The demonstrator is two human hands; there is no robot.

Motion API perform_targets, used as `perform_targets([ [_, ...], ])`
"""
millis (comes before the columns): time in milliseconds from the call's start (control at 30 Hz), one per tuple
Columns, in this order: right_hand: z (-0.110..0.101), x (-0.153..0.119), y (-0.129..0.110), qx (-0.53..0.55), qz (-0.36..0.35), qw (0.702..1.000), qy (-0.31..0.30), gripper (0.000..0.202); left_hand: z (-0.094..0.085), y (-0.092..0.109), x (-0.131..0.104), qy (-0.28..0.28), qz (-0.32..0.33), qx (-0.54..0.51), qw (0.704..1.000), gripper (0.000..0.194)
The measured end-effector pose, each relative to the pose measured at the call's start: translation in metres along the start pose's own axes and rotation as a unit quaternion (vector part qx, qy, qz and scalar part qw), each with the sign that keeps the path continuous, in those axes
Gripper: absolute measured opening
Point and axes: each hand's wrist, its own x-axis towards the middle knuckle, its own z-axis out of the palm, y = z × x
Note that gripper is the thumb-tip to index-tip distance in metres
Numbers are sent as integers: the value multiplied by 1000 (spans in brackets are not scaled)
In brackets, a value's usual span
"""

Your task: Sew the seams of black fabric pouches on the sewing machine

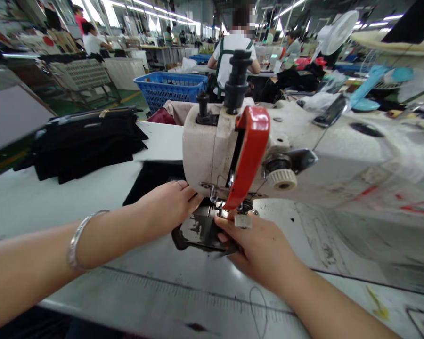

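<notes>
A white sewing machine (205,146) with a red lever (252,150) stands before me. My left hand (169,205) reaches in left of the needle area, its fingers bent and pressed together at the near edge of a black fabric piece (153,176). Part of that fabric is hidden behind the hand and the machine head. My right hand (261,242) is curled at the right of the worn metal needle plate (201,226), thumb and fingers close together under the presser foot. What it holds, if anything, is hidden; a dark thin edge shows beneath its fingers.
A stack of black fabric pieces (92,141) lies on the white table (92,188) at the left. Behind the machine is a blue basket (173,87). A loose thread (257,306) and ruler marks (183,287) show in front. A person (229,52) sits with back turned beyond.
</notes>
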Motion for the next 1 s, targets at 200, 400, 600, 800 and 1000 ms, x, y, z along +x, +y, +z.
perform_targets([
  [200,1,0,-6,-2,-21,998,-56,66,-36,22,-1,-95,-61,-150,982,51],
  [400,-2,1,-11,-24,0,995,-97,56,-46,34,8,-113,-99,-124,981,52],
  [600,-8,-2,-8,13,-35,991,-126,57,-38,53,0,-36,-33,-61,997,32],
  [800,-9,1,-12,9,-21,991,-135,55,-28,55,-6,-6,-20,-33,999,40],
  [1000,-8,1,-10,4,-18,991,-132,57,-26,32,-52,42,-184,-40,981,44],
])
